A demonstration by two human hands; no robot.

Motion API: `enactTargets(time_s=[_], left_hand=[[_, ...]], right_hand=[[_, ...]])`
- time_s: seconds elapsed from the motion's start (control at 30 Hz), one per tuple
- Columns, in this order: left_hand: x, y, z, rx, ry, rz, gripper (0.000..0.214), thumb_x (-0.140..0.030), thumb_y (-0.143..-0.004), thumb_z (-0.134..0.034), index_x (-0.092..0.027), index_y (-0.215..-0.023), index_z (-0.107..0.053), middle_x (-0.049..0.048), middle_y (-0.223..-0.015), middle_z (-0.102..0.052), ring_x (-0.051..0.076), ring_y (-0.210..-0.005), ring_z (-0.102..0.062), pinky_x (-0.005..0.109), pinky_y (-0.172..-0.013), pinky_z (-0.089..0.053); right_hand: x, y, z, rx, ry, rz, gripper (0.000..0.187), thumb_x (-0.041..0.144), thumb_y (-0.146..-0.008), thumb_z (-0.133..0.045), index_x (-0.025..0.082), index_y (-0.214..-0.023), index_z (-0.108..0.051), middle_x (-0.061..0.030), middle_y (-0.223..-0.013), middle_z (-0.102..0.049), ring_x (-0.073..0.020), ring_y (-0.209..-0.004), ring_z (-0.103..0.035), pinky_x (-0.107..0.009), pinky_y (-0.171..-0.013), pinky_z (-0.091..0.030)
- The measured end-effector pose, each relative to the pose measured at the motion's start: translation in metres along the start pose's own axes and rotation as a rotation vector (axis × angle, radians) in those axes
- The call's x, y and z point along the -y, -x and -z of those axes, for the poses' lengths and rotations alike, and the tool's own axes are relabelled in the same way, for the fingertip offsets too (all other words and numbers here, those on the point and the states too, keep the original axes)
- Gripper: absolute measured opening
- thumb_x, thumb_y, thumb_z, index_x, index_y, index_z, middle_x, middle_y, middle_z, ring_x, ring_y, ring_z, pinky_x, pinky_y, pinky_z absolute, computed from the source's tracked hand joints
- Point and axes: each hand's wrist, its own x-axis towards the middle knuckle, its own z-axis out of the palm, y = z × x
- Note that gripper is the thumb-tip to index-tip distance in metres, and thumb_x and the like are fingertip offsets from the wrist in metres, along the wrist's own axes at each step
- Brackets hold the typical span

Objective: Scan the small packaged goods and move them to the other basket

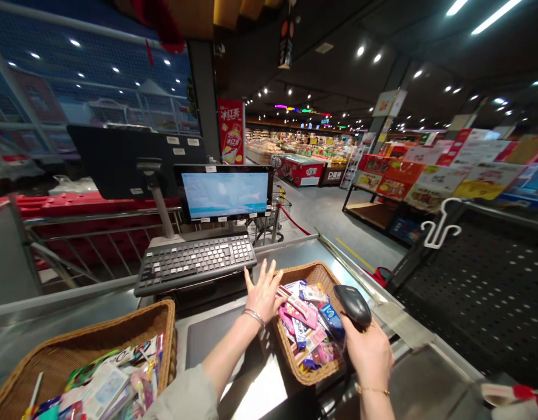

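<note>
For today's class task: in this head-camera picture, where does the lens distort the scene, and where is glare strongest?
In the head view, the wide lens bends the steel railing and ceiling edges into curves; glare is strongest on the steel checkout counter below the left hand, and the ceiling lights burn out to white.

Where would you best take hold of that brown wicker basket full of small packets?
Probably from above, gripping the raised woven rim of the brown wicker basket on its near side, beside the bare left hand. No handle shows, and the colourful packets heap up inside, so that rim edge is the clearest part to hold.
</note>
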Motion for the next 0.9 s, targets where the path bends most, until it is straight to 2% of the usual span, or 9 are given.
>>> enactTargets(time_s=[0.13, 0.37, 0.5, 0.7, 0.9], left_hand=[[0.015, 0.010, 0.017, -0.027, -0.030, 0.047, 0.059, -0.042, -0.089, -0.057, -0.026, -0.144, -0.041, 0.0137, -0.157, -0.028, 0.036, -0.148, -0.017, 0.076, -0.107, 0.009], [0.045, 0.041, 0.048, -0.042, -0.101, 0.146, 0.058, -0.041, -0.088, -0.059, -0.026, -0.141, -0.044, 0.0120, -0.157, -0.030, 0.035, -0.148, -0.017, 0.076, -0.110, 0.001], [0.064, 0.063, 0.064, -0.059, -0.122, 0.210, 0.056, -0.041, -0.088, -0.060, -0.025, -0.140, -0.047, 0.0122, -0.157, -0.031, 0.036, -0.147, -0.019, 0.075, -0.111, -0.001], [0.088, 0.098, 0.084, -0.044, -0.145, 0.296, 0.055, -0.038, -0.086, -0.062, -0.024, -0.138, -0.048, 0.0128, -0.156, -0.032, 0.037, -0.147, -0.020, 0.074, -0.112, -0.005], [0.111, 0.141, 0.096, -0.016, -0.171, 0.407, 0.056, -0.037, -0.086, -0.063, -0.023, -0.138, -0.048, 0.0121, -0.157, -0.030, 0.036, -0.147, -0.018, 0.072, -0.113, -0.005]], right_hand=[[0.019, 0.003, 0.006, 0.117, -0.082, 0.024, 0.050, 0.061, -0.071, -0.055, 0.020, -0.093, -0.073, -0.0150, -0.095, -0.073, -0.0321, -0.088, -0.065, -0.039, -0.074, -0.048], [0.074, 0.023, 0.001, 0.291, -0.213, 0.105, 0.047, 0.059, -0.068, -0.057, 0.021, -0.088, -0.074, -0.0142, -0.097, -0.073, -0.0329, -0.090, -0.065, -0.040, -0.075, -0.048], [0.095, 0.036, -0.010, 0.335, -0.244, 0.193, 0.044, 0.057, -0.069, -0.056, 0.020, -0.086, -0.073, -0.0138, -0.091, -0.073, -0.0316, -0.089, -0.065, -0.038, -0.076, -0.047], [0.115, 0.056, -0.032, 0.379, -0.268, 0.294, 0.041, 0.055, -0.069, -0.056, 0.019, -0.081, -0.073, -0.0137, -0.096, -0.072, -0.0301, -0.092, -0.064, -0.037, -0.079, -0.047], [0.132, 0.079, -0.053, 0.425, -0.347, 0.498, 0.037, 0.049, -0.072, -0.053, 0.020, -0.083, -0.073, -0.0116, -0.099, -0.072, -0.0282, -0.100, -0.063, -0.039, -0.088, -0.047]])
